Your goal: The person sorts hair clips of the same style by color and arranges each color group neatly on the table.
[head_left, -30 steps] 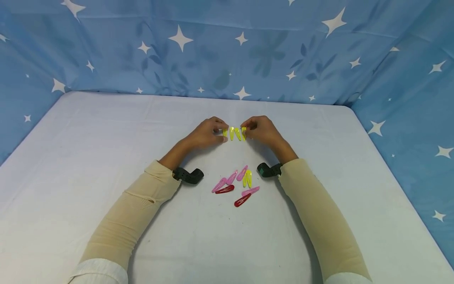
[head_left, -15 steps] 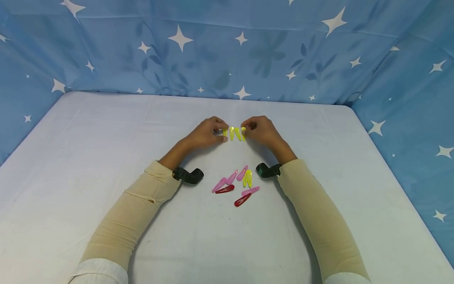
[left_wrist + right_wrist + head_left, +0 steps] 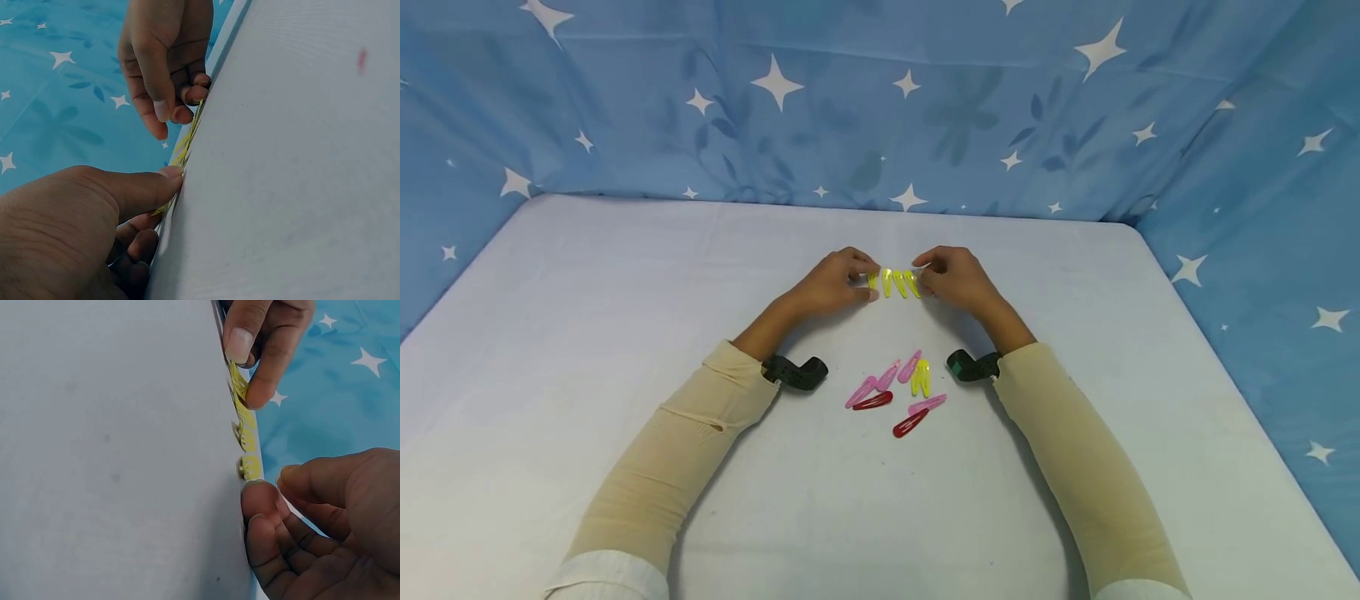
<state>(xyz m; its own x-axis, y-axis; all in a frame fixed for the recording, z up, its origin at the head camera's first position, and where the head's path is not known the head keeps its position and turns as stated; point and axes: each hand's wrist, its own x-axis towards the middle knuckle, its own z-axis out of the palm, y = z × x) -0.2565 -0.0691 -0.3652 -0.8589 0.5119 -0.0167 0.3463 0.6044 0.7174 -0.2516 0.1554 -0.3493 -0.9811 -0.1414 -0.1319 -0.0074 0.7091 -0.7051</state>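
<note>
Several yellow snap hair clips stand side by side in a row on the white table. My left hand pinches the leftmost yellow hair clip between thumb and fingers, covering part of it. At the other end, the fingertips of my right hand are right beside the rightmost yellow hair clip, which leans at a slant. In the right wrist view, that hand's thumb and fingers hold nothing, and the near yellow clip lies just beyond them. The left wrist view shows the row edge-on.
Nearer me lies a loose group: pink hair clips, a red hair clip, another red one and yellow clips. A blue star-patterned curtain hangs behind the white table.
My right fingers have let go of the rightmost yellow clip and drawn slightly right. That clip now slants, its top closer to the row. My left hand keeps its place.
</note>
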